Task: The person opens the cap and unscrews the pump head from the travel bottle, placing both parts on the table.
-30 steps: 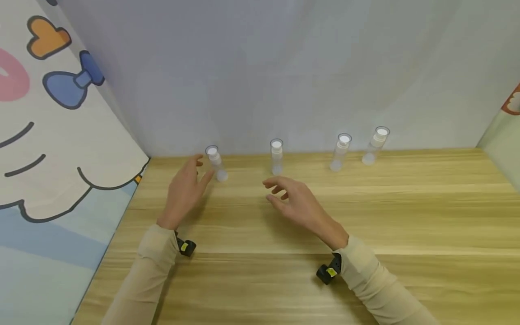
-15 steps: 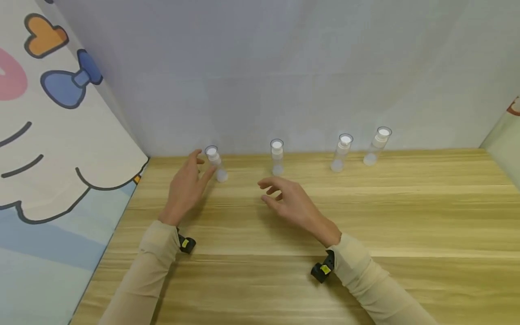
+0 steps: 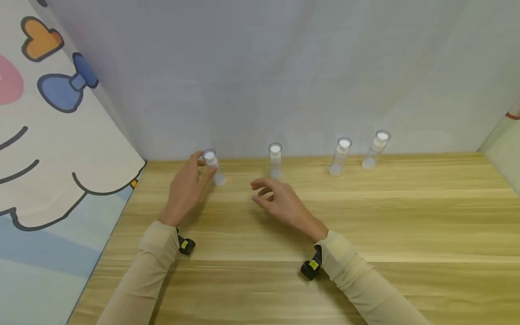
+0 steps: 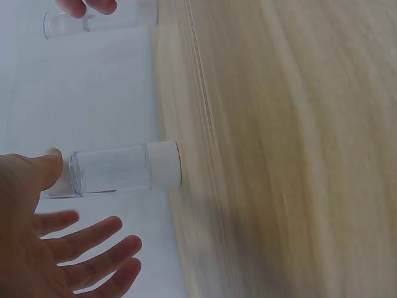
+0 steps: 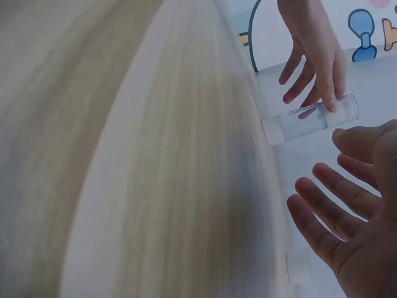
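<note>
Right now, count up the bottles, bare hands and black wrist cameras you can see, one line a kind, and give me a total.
Clear bottles: 4
Bare hands, left hand and right hand: 2
Black wrist cameras: 2
Total: 8

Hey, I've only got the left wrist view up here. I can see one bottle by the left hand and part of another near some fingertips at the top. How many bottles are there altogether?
Observer: The head view shows four clear bottles standing along the far edge of the table.
Operator: Those fingertips at my top edge, is that hand holding anything?
Observer: No, the right wrist view shows the right hand holding nothing, its fingers spread apart.
Operator: Are the bottles evenly spaced?
Observer: No, counting from the left, the third bottle and fourth bottle stand closest together.
</note>
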### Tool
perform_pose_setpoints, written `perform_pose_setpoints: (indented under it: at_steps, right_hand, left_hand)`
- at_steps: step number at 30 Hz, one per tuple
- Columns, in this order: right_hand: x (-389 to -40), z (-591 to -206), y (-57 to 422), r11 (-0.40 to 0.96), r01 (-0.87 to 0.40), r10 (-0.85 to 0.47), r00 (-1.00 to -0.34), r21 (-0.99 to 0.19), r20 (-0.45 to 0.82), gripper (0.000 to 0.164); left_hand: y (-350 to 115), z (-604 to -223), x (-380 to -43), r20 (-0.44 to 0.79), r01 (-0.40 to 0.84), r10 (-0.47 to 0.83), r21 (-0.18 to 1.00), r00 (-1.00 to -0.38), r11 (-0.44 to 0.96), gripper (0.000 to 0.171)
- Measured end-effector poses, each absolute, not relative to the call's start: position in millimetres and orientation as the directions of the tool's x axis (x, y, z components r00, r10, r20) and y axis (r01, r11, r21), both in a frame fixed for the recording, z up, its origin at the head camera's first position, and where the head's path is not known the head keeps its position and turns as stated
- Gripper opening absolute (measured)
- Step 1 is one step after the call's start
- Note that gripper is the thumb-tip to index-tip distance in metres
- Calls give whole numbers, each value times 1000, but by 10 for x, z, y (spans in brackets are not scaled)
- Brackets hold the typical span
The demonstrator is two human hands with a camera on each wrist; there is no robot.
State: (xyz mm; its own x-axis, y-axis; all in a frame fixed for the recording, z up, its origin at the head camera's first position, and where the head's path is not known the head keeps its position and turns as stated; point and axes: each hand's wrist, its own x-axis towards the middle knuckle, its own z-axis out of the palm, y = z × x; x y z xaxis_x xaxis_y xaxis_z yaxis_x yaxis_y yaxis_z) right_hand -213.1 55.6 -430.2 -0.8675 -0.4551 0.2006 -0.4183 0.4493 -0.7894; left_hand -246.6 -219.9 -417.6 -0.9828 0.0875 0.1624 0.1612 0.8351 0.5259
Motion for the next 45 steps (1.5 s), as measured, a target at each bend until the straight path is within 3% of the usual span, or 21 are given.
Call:
perform_pose_setpoints:
  at_steps: [9,23,45]
  right_hand:
    - [-2172,-4314,537,445,-412,-455,-869,-795,196,35]
    - [-2184,-4312,473,413,-415,-485,-854,-811,190,35]
    - [-2172,-4276,551,444,-400,-465,-868,-802,176,35]
  left_hand:
    - [-2146,-4171,-2503,194,210,125,518,-973,829,51]
    - [-2164,-4188,-2465,248,199,76,521,-966,830,53]
    - [-1953,-3934,-2291,357,327,142,535,-923,779,39]
